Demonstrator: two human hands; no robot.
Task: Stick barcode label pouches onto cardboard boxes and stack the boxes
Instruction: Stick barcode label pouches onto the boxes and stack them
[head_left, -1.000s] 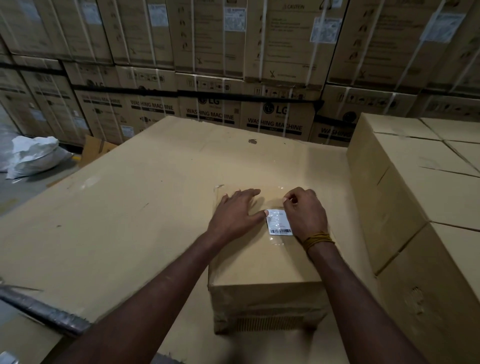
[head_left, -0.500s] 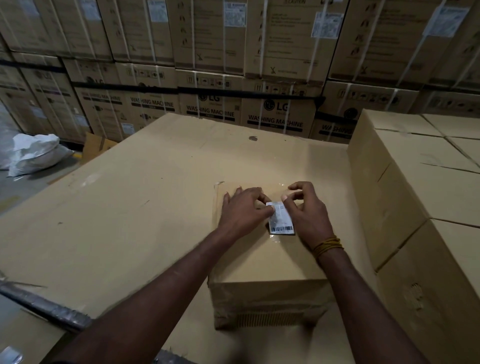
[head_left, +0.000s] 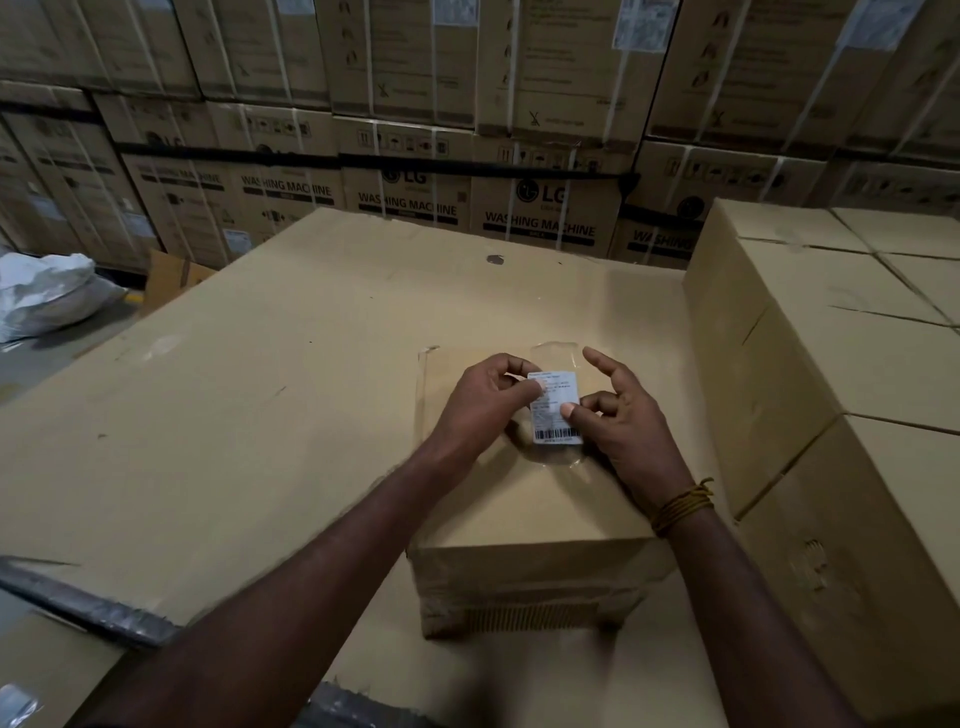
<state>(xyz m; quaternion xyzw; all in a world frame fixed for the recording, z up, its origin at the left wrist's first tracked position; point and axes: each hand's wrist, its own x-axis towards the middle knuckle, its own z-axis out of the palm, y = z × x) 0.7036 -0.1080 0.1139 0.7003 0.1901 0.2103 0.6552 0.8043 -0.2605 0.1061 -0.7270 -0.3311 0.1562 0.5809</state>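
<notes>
A small cardboard box (head_left: 524, 509) sits on a wide sheet of cardboard (head_left: 234, 415) in front of me. Above its top hangs a clear pouch with a white barcode label (head_left: 557, 415) inside, held upright. My left hand (head_left: 480, 405) pinches the label's upper left edge. My right hand (head_left: 621, 426) pinches its right edge with thumb and bent finger, the other fingers spread. The pouch's clear film sticks out above and below the label.
A stack of plain cardboard boxes (head_left: 831, 374) rises close on the right. Large washing machine cartons (head_left: 540, 208) wall off the back. A white sack (head_left: 47, 291) lies on the floor at the left. A dark wrapped bar (head_left: 88, 608) crosses the near left corner.
The label pouch lay flat on the box under both hands; now both hands have lifted it off the top and hold it upright.
</notes>
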